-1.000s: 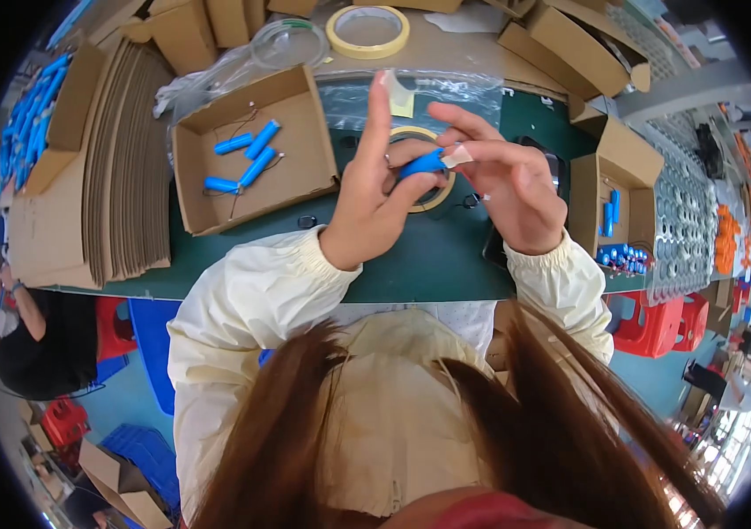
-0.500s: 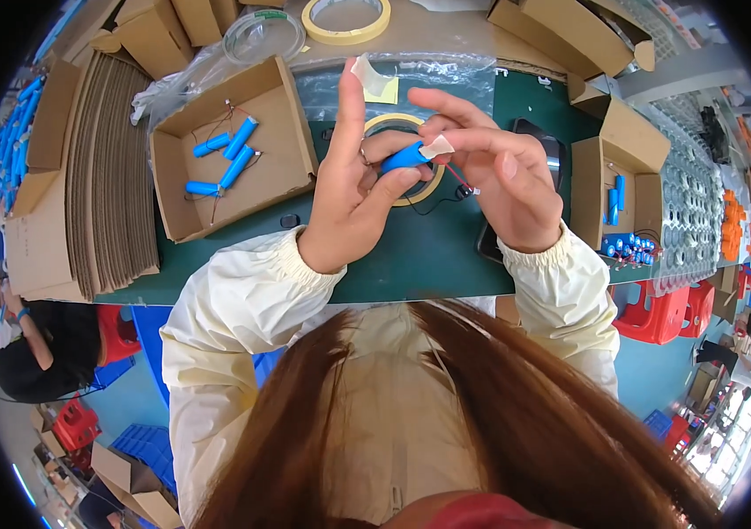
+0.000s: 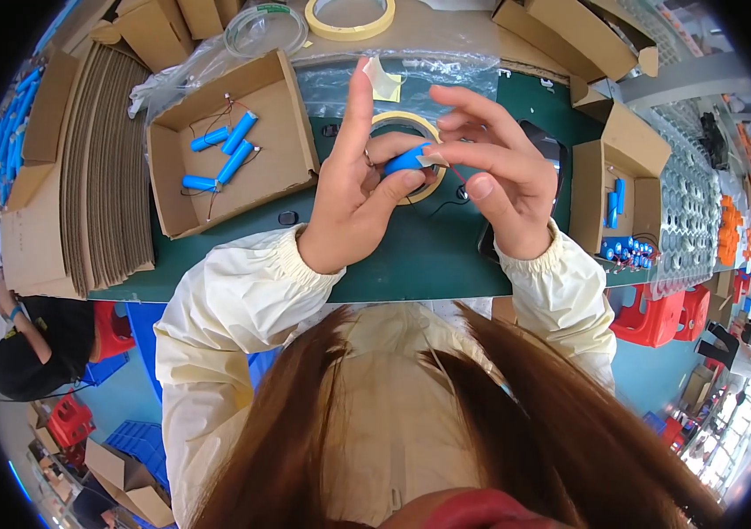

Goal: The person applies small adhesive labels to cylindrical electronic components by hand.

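the blue cylinder (image 3: 405, 160) is in the person's grasp over the green table (image 3: 411, 269), in line with a tape roll (image 3: 402, 118) below it. a pale tape piece (image 3: 431, 160) sits at its right end, and a thin red wire (image 3: 456, 175) shows near that end. the left hand (image 3: 349, 196) grips the body between thumb and bent fingers; its index finger stands straight, a tape strip (image 3: 375, 76) on the tip. the right hand (image 3: 516, 181) is loosely spread, index fingertip at the tape piece, thumb apart.

assessment: the cylinder appears rigid, fairly light and smooth enough to roll in the fingers; the wire is likely the fragile part, the tape limp and clinging. the sound hold is mid-body, clear of the wired end.

an open carton (image 3: 271, 182) with four similar cylinders (image 3: 234, 166) stands left of the hands
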The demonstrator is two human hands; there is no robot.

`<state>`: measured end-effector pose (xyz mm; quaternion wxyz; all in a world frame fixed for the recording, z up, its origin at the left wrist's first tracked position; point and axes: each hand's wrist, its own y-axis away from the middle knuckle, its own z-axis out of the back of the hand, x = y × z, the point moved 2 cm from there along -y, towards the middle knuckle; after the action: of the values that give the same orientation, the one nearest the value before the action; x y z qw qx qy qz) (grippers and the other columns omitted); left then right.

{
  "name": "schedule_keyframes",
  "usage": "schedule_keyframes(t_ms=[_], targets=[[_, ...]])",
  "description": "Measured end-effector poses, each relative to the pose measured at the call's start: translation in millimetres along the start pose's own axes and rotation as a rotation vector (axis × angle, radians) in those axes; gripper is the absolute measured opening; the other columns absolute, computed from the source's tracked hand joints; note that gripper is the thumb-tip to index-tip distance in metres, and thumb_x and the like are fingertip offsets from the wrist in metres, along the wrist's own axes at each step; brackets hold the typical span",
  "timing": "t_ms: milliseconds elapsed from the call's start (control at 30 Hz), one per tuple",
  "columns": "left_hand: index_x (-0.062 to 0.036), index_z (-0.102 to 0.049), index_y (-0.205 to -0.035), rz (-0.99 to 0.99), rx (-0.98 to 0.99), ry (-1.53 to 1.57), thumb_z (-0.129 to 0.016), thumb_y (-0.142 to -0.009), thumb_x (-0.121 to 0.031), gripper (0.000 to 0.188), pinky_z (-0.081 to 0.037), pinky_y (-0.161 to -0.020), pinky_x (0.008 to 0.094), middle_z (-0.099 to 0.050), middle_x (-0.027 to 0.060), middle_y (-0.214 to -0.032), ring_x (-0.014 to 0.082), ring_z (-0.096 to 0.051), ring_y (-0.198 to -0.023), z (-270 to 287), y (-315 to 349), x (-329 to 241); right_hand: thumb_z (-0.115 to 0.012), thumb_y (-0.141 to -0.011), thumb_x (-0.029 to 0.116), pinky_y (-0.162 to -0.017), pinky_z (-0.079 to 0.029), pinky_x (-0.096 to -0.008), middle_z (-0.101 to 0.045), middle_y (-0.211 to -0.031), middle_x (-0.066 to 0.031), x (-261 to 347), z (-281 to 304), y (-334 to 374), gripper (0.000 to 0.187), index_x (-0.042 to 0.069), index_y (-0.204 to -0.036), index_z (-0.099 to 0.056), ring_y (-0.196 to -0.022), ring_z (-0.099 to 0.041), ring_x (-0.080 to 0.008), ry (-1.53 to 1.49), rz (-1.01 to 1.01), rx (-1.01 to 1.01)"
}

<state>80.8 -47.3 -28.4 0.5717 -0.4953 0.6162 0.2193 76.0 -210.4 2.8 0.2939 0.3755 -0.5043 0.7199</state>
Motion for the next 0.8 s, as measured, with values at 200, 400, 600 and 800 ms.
schedule_keyframes(t_ms=[200, 400, 600, 800], targets=[[-0.0092, 0.008, -0.143, -0.032, 0.036, -0.002, -0.045, -0.083, 0.013, 0.083, -0.048, -0.080, 0.0258, -0.044, 0.0106, -0.126, 0.0147, -0.054, -0.098, -0.8, -0.2, 2.0, -0.056, -0.084, 0.020, -0.083, -0.044, -0.0335, -0.052, -0.121, -0.0168, 2.2, 2.0, 1.0, 0.022, 0.008, -0.096, -0.069, -0.095, -0.052, -0.0237, 0.234, 0.103, -0.050], [-0.0058, 0.006, -0.142, -0.112, -0.053, -0.141, -0.045, -0.083, 0.011, 0.079, -0.048, -0.079, 0.0263, -0.041, 0.0144, -0.133, 0.0147, -0.056, -0.095, -4.0, -0.7, 0.5, -0.064, -0.073, 0.010, -0.081, -0.047, -0.0355, -0.054, -0.117, -0.0189, 4.2, 1.6, 0.1, 0.020, 0.010, -0.091, -0.071, -0.097, -0.054, -0.0286, 0.454, 0.260, -0.115], [-0.0034, 0.002, -0.142, -0.132, -0.031, -0.246, -0.049, -0.084, 0.005, 0.078, -0.047, -0.079, 0.0265, -0.060, 0.0130, -0.108, 0.0166, -0.059, -0.087, -0.7, 1.3, 2.4, -0.070, -0.067, 0.008, -0.079, -0.047, -0.0359, -0.054, -0.117, -0.0191, 6.9, -1.3, 1.8, 0.021, 0.010, -0.087, -0.071, -0.097, -0.054, -0.0301, 0.596, 0.292, -0.171], [-0.0006, -0.002, -0.142, -0.257, -0.004, -0.526, -0.050, -0.083, 0.004, 0.076, -0.044, -0.086, 0.0297, -0.064, 0.0111, -0.094, 0.0224, -0.061, -0.084, -1.7, 2.7, -2.9, -0.072, -0.065, 0.009, -0.079, -0.047, -0.0348, -0.055, -0.116, -0.0176, 4.7, -1.3, 1.8, 0.018, 0.009, -0.083, -0.072, -0.098, -0.054, -0.0292, 0.638, 0.267, -0.227]])
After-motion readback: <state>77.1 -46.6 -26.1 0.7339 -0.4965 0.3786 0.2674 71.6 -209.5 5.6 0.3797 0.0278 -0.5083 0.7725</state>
